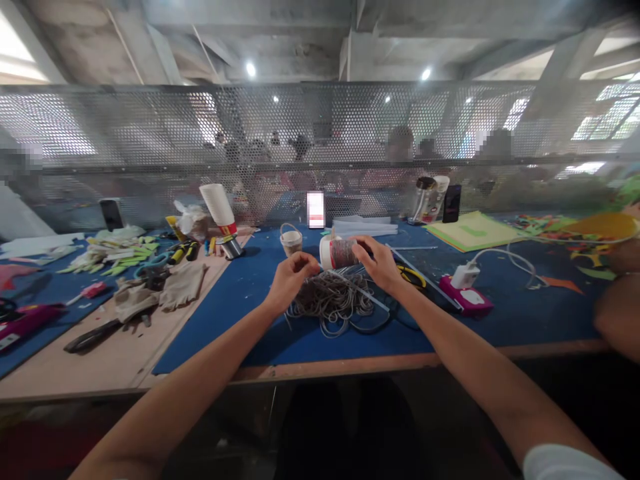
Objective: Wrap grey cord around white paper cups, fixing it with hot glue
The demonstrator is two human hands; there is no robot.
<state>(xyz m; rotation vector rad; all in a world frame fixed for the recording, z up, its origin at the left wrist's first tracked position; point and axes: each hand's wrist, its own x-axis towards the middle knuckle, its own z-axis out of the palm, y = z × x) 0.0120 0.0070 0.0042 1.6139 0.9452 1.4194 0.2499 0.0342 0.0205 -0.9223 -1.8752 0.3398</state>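
My right hand (377,261) is closed round one end of a paper cup (326,254) lying on its side in the air, its white rim toward the left. Grey cord is wound about the cup's wall. Just left of the rim, my left hand (295,275) pinches with thumb and forefinger; what lies between them is too small to make out, perhaps cord. Below both hands a loose heap of grey cord (333,303) spreads on the blue mat (220,327). Behind my left hand stands a small cord-covered basket (291,240) with a handle.
A stack of paper cups (216,203) stands back left, near work gloves (183,287) and foam strips (120,250). On the right are a purple power strip (465,297) with a charger, yellow-handled scissors (413,275) and green sheets (475,230). A lit phone (315,209) leans behind.
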